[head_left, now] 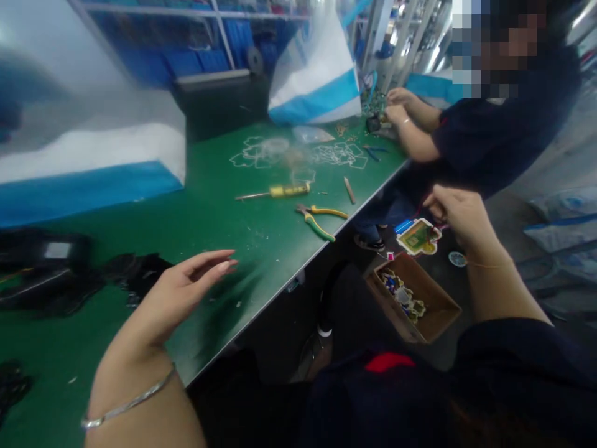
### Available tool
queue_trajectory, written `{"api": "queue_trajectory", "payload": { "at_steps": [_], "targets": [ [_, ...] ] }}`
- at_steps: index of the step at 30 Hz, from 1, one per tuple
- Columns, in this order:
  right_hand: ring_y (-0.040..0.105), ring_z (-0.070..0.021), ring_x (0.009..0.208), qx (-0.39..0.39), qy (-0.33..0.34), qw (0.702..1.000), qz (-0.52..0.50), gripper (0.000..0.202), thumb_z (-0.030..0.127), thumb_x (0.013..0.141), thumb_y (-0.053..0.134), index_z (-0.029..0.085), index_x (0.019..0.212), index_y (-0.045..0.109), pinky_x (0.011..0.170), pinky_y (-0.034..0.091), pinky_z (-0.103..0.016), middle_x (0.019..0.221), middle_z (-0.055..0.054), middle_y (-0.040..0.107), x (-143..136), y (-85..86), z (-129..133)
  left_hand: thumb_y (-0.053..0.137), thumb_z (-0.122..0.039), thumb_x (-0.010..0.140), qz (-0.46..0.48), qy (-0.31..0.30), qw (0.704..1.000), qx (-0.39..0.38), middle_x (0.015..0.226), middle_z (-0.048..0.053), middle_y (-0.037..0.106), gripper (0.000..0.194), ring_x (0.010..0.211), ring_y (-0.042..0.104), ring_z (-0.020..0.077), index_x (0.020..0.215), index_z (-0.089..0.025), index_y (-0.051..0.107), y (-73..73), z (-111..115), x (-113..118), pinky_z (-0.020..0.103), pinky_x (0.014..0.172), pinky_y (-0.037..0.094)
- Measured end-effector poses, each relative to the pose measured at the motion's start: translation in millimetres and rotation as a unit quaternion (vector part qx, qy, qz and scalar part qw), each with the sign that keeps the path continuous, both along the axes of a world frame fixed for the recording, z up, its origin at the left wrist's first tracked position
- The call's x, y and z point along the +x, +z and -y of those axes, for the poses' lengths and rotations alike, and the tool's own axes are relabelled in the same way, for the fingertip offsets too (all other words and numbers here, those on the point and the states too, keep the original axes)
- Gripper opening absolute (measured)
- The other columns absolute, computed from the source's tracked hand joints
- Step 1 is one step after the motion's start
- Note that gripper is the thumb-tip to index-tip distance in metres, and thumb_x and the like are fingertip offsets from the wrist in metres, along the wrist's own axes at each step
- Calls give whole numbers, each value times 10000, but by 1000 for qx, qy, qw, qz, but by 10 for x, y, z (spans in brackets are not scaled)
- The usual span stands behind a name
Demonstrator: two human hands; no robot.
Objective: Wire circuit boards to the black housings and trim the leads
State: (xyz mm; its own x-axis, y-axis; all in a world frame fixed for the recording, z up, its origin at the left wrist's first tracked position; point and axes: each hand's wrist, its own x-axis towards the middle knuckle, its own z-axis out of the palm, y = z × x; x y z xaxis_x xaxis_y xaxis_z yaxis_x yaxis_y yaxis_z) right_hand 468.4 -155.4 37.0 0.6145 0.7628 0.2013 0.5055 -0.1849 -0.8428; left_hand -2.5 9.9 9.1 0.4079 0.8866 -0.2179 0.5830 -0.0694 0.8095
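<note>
Over the green workbench my left hand [186,292] is open and empty, its fingers stretched out side by side. My right hand [459,214] is closed in a pinch beyond the bench edge, on a thin red wire. From that wire hangs a circuit board assembly [418,238] with a pale outline frame and a blue cylinder, perhaps a battery. Below it stands an open cardboard box [436,302] with several similar assemblies inside. Diagonal pliers [321,218] with yellow and green handles and a yellow-handled screwdriver [289,191] lie on the bench.
Black parts [46,267] lie at the left. Thin white frames [340,154] are heaped farther back, near white-and-blue sacks [317,93]. A co-worker [504,130] sits at the right, hands on small parts. A short brown stick [349,190] lies near the edge.
</note>
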Motion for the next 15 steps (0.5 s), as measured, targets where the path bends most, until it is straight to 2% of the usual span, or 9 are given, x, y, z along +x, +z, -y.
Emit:
{"api": "queue_trajectory", "payload": {
  "at_steps": [3, 6, 8, 11, 13, 15],
  "targets": [
    [459, -115, 512, -169, -55, 981, 80, 447, 541, 878, 483, 178, 654, 616, 540, 358, -261, 509, 3, 517, 340, -263, 231, 576, -572, 806, -23, 8, 1000, -5, 1077, -87, 696, 421, 1083, 612, 203, 1181, -381, 585, 17, 23, 29, 421, 1050, 426],
    [576, -173, 573, -281, -69, 954, 76, 438, 512, 846, 537, 156, 625, 664, 615, 422, -291, 548, -59, 617, 622, -550, 437, 575, -563, 813, -37, 12, 999, -8, 1045, -133, 698, 380, 1066, 619, 191, 1161, -412, 582, 33, 32, 50, 444, 1054, 424],
    [639, -246, 688, -338, -89, 932, 92, 396, 484, 803, 594, 133, 652, 701, 691, 449, -339, 648, -123, 674, 741, -705, 531, 575, -558, 815, -38, 11, 999, -15, 1044, -149, 695, 366, 1067, 620, 184, 1155, -423, 579, 26, 24, 54, 450, 1060, 423],
    [643, -343, 896, -376, -123, 909, 132, 403, 486, 774, 611, 115, 860, 745, 785, 449, -418, 895, -197, 702, 819, -821, 573, 566, -545, 825, -38, 13, 999, -22, 1042, -157, 694, 352, 1068, 622, 177, 1158, -431, 573, -4, 10, 49, 463, 1070, 416],
    [625, -347, 983, -375, -119, 905, 162, 448, 506, 815, 546, 142, 999, 732, 826, 448, -421, 1030, -183, 690, 820, -815, 529, 558, -537, 830, -37, 13, 999, -22, 1056, -143, 692, 363, 1073, 620, 183, 1174, -421, 567, -25, 5, 46, 482, 1072, 411],
    [624, -325, 1004, -359, -102, 907, 196, 448, 504, 845, 502, 168, 1040, 725, 843, 456, -396, 1068, -149, 691, 786, -759, 442, 568, -540, 818, -29, 20, 999, -18, 1075, -98, 694, 397, 1077, 621, 206, 1185, -387, 575, -42, 2, 46, 491, 1065, 419]
  ]
}}
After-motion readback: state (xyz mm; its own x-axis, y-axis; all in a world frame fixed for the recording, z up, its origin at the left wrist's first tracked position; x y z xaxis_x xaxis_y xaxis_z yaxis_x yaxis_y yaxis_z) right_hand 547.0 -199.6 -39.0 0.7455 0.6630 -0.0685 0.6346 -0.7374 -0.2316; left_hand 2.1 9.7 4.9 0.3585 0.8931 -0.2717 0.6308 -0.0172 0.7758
